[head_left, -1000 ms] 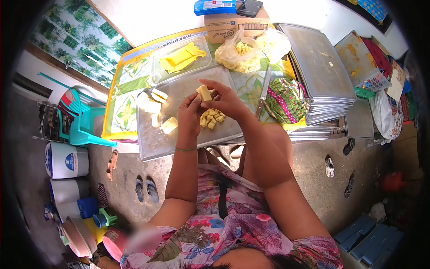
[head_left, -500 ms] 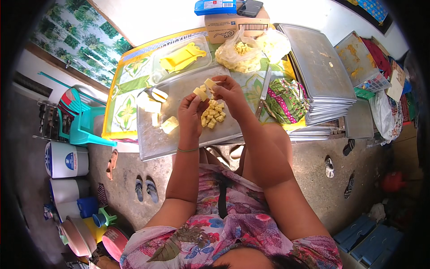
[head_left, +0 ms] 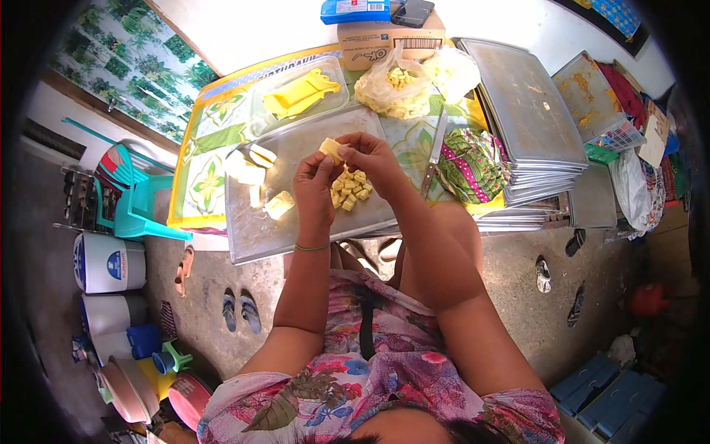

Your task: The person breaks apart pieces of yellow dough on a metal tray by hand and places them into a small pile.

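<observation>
Chair: a teal plastic chair (head_left: 133, 196) stands at the far left, off the table edge; white tubs sit below it on the floor.
Tablecloth: a yellow-bordered floral cloth (head_left: 203, 174) covers the table under everything.
Metal tray: a large steel tray (head_left: 255, 229) lies on the cloth in front of the person; a few pale yellow blocks (head_left: 251, 166) rest on its left part, well apart from the hands.
Clear tub: a see-through container (head_left: 296, 96) behind the tray holds flat yellow pieces.
Left hand: the left hand (head_left: 314, 189) is raised over the tray, fingers curled in and pinching the lower side of a small yellow piece (head_left: 330, 150); a thin green band circles the wrist.
Yellow piece: held above the tray between both hands, just over the heap of cubes.
Cubes: a small pile of yellow cubes (head_left: 350, 189) lies on the tray between the two wrists.
Right hand: the right hand (head_left: 373, 155) is closed on the piece from the upper right, fingertips touching it; whether it grips or only steadies is hard to tell.
Bag: a clear bag (head_left: 388, 92) of yellow bits sits behind the hands.
Knife: a blade (head_left: 433, 152) lies right of the tray, beside a green patterned cloth (head_left: 473, 166).
Stacked trays: a pile of steel trays (head_left: 525, 111) fills the right.
</observation>
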`<state>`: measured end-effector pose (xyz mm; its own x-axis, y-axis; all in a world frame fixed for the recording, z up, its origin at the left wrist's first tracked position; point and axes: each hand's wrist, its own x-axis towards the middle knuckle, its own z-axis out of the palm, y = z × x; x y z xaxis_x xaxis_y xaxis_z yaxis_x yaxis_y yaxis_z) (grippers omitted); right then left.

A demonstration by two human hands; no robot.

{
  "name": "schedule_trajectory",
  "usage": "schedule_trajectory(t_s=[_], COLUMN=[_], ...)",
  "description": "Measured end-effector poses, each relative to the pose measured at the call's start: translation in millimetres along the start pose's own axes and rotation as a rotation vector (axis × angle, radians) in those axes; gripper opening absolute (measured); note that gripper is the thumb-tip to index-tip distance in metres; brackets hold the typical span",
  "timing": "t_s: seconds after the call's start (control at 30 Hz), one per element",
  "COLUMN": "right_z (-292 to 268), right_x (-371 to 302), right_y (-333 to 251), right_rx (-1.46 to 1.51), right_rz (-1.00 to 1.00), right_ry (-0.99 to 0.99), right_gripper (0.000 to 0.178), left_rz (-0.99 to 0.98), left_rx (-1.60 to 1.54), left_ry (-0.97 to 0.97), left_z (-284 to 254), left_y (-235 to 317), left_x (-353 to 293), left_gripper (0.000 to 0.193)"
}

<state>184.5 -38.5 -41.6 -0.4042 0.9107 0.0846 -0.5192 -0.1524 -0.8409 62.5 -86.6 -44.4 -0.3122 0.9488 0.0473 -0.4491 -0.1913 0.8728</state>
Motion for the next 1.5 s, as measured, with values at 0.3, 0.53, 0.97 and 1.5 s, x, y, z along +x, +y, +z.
schedule_trajectory(t_s=[0.3,0.53,0.97,1.5], right_z=[2.7,-1.5,4.0,-2.9], right_x=[-2.0,0.6,-4.0,-0.1], right_y=[-2.8,0.3,-10.2,-5.6], right_rx=[-0.228,-0.234,-0.269,-0.066], right_rz=[-0.016,0.008,-0.141,-0.134], right_ry=[0.024,-0.061,-0.216,-0.168], right_gripper=[0.024,0.028,0.033,0.030], left_rz=[0.071,0.134,-0.146,-0.185], left_rx=[0.040,0.153,-0.188,-0.110], left_ry=[0.014,0.021,-0.137,-0.129], left_z=[2.3,1.5,-7.1,5.4], left_y=[0.2,4.5,12.5,15.6], left_x=[-1.6,-3.5,-2.3,-10.2], left_gripper=[0.006,0.007,0.013,0.028])
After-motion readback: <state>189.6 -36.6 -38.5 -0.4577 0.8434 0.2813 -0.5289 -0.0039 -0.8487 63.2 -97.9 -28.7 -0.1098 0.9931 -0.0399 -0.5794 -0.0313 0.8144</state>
